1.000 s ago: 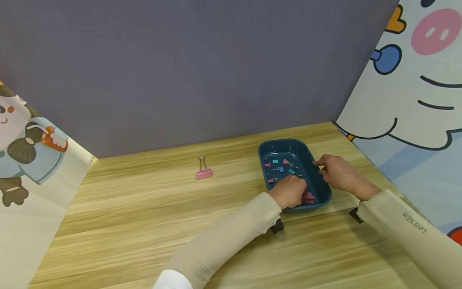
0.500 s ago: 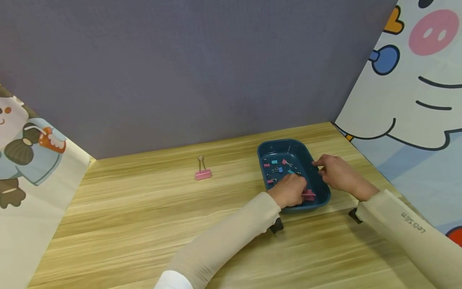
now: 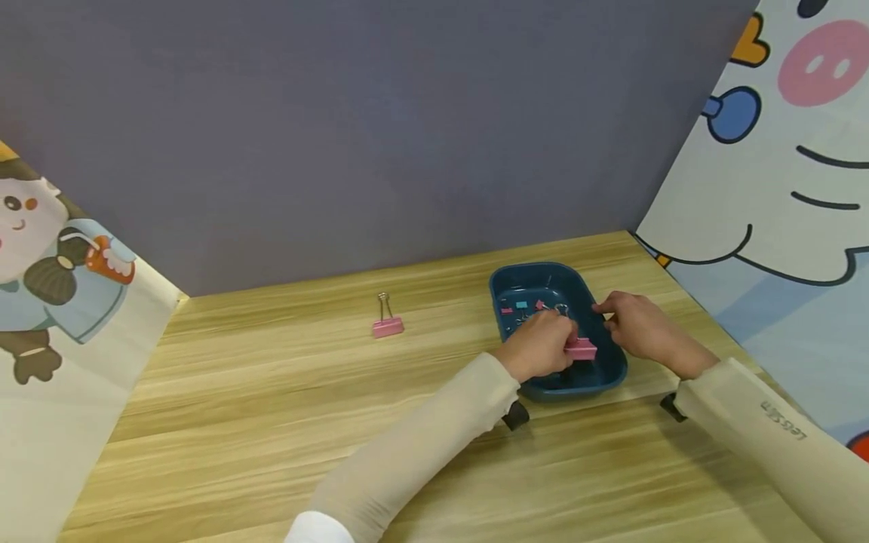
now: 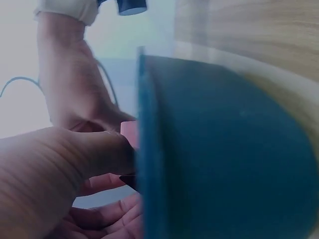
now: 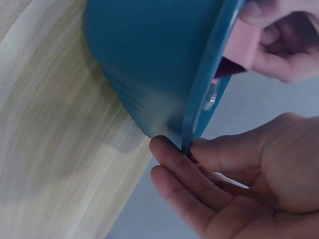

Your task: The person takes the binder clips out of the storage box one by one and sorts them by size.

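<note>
Lifted since before, pink clip [image 3: 581, 349] sits pinched in left hand [image 3: 539, 346] over tray [image 3: 614, 367].

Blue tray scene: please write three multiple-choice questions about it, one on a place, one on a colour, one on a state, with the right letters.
1. Where does the lone pink binder clip lie?
A. on the table, left of the blue tray
B. inside the tray
C. on the wall

2. What colour is the clip that the left hand holds?
A. green
B. pink
C. black

3. What does the right hand do?
A. lies flat on the table
B. pinches the tray's rim
C. hangs in the air

Key: 1 A, it lies alone on bare wood; 2 B, pink shows beside the fingers; 3 B, fingers and thumb meet at the rim.
</note>
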`<state>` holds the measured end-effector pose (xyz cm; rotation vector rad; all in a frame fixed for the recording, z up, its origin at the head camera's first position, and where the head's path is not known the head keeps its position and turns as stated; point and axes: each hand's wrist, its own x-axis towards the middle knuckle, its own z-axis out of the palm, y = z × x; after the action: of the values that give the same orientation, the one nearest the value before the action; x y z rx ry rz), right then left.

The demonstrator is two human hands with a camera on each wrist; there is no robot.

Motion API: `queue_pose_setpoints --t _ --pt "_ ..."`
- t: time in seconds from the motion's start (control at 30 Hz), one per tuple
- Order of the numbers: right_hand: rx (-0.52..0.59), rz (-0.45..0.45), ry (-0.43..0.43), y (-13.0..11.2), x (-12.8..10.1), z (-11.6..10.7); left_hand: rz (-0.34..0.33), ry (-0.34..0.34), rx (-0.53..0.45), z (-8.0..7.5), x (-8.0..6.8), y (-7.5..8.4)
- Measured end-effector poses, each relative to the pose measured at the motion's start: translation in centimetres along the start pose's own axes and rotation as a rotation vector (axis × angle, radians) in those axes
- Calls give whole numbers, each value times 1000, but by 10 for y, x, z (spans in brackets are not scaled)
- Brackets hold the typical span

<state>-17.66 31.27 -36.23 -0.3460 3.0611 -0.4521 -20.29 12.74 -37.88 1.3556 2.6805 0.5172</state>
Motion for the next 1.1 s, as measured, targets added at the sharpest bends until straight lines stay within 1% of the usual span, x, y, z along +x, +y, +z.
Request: queue_pose_setpoints --t 0.2,0.4,0.5,0.7,0.83,1.1 --pt "5 7 -2 -1 0 0 21 57 11 -14 -11 -6" --pt "4 5 -7 -1 0 2 18 100 23 -27 -29 -17" --pt "11 2 -17 0 -1 1 20 121 13 -32 -38 -24" --pt "18 11 -33 -1 -1 0 41 159 2 -38 -53 -39" --pt "24 14 -40 -3 -2 0 41 183 0 -41 -65 -48" --pt "8 12 -34 -4 -2 0 7 223 -27 -47 -89 -69"
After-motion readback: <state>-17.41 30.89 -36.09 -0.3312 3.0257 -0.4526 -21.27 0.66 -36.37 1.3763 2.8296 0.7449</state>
